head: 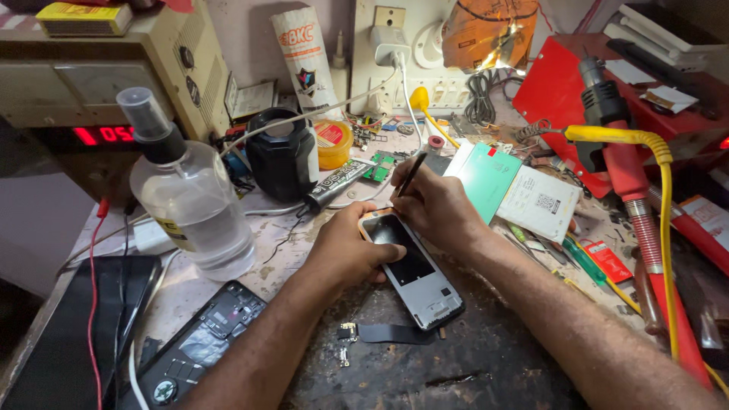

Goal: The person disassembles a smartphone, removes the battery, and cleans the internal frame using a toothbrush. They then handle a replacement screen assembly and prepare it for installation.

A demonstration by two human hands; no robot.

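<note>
Cluttered, stained workbench (319, 250) against wall (243, 38)

1. Under your left hand (345, 254) the phone frame (414, 269) looks like matt grey metal or plastic, with a glossy dark panel inside.
2. Your right hand (437, 209) holds a thin black tool (412, 173), smooth and slightly shiny.
3. The bench (456, 364) at 6 o'clock is rough, stained and dull.
4. At 9 o'clock the spray bottle (190, 205) is clear glossy plastic.
5. At 3 o'clock the yellow cable (664, 220) looks like smooth rubber.
6. At 1 o'clock the green card (486, 175) looks like matt paper.
</note>
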